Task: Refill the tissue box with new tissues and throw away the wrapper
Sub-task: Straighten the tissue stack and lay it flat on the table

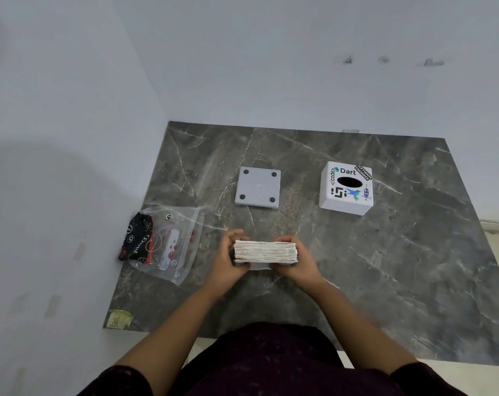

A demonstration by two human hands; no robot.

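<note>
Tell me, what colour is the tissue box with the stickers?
White, with colourful stickers, seen in the head view: tissue box.

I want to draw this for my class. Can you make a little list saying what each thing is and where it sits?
surface: dark marbled table against white walls
tissue stack: white pile held just above the table, near the front middle
left hand: grips the stack's left end
right hand: grips the stack's right end
tissue box: white cover with stickers and an oval slot, back right
box base: grey square plate with four dark feet up, back middle
wrapper: clear plastic with black and red print, lying at the left
</note>
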